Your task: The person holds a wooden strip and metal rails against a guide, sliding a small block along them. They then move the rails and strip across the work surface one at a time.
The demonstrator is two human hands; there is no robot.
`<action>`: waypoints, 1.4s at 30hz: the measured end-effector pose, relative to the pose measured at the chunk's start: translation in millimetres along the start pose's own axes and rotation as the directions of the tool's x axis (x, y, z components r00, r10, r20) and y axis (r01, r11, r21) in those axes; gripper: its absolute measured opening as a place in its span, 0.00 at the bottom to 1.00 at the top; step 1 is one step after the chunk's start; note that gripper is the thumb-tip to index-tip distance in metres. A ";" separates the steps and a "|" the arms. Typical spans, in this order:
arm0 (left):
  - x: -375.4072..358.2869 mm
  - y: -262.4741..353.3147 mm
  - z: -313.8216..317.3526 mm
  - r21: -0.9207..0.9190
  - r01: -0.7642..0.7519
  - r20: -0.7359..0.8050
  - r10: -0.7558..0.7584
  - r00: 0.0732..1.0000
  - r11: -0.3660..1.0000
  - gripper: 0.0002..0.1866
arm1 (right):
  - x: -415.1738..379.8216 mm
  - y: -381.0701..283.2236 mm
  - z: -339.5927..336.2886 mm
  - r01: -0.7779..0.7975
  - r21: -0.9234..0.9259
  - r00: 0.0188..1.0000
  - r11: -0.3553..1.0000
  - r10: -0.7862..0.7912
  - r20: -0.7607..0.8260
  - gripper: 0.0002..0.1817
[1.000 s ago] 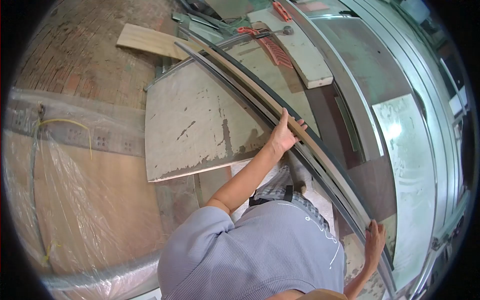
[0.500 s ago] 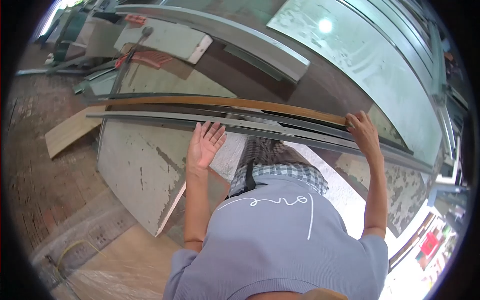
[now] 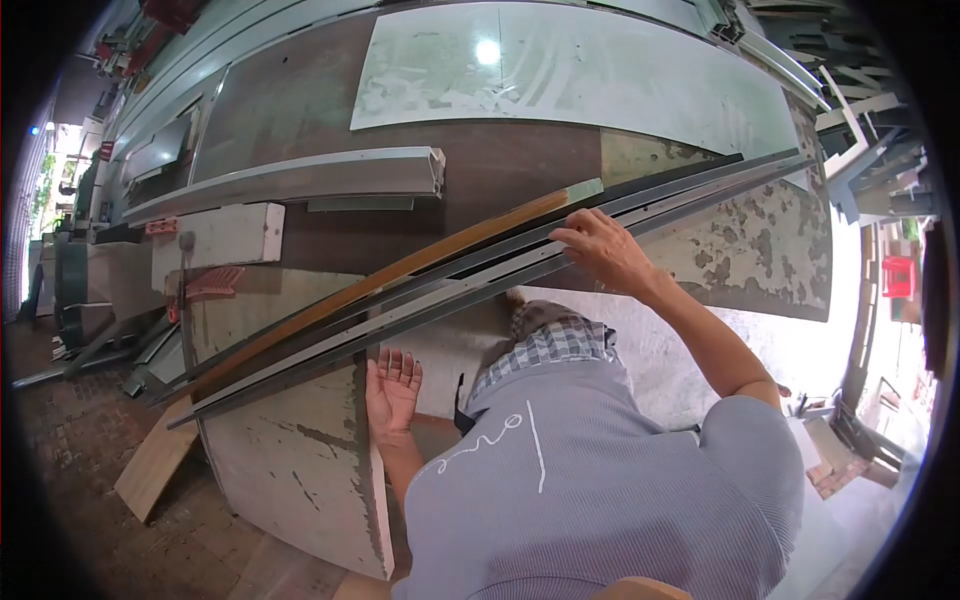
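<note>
Several long strips lie side by side, slanting across the work surface. Among them are a brown wood-coloured strip with a pale end and grey metal profiles. My right hand is over the metal profiles, its fingers curled and thumb drawn in. Whether it pinches a profile's edge or something small is hidden. Below the strips, my left hand is palm up with fingers stretched, beside the edge of a worn pale board. It holds nothing.
A large whitish sheet lies at the back. A thick metal profile, a white block and a hammer with a red rack-like piece are at left. A wooden plank leans near the brick floor.
The view has turned, so the strips now slant up to the right. My right hand has left the wood-coloured strip's end and come over the metal profiles. My left hand stays open below the strips.
</note>
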State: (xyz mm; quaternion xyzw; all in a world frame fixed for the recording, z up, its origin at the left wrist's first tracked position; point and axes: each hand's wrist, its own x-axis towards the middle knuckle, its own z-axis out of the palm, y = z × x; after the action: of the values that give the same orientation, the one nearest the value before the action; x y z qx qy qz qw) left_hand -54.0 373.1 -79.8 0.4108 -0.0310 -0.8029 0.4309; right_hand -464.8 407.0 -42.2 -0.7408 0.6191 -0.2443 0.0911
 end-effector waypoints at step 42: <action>-110.8 -309.9 1.4 -0.115 -0.079 -0.020 0.077 0.997 0.990 0.13 | -293.9 161.3 -163.1 -0.201 -0.130 0.978 0.971 0.193 -0.074 0.18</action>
State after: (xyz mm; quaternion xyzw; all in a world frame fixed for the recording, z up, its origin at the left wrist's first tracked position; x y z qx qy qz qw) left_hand -229.2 646.3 -133.9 0.3900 0.0030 -0.7826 0.4852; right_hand -716.6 682.0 -45.1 -0.6723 0.7074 -0.2136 0.0450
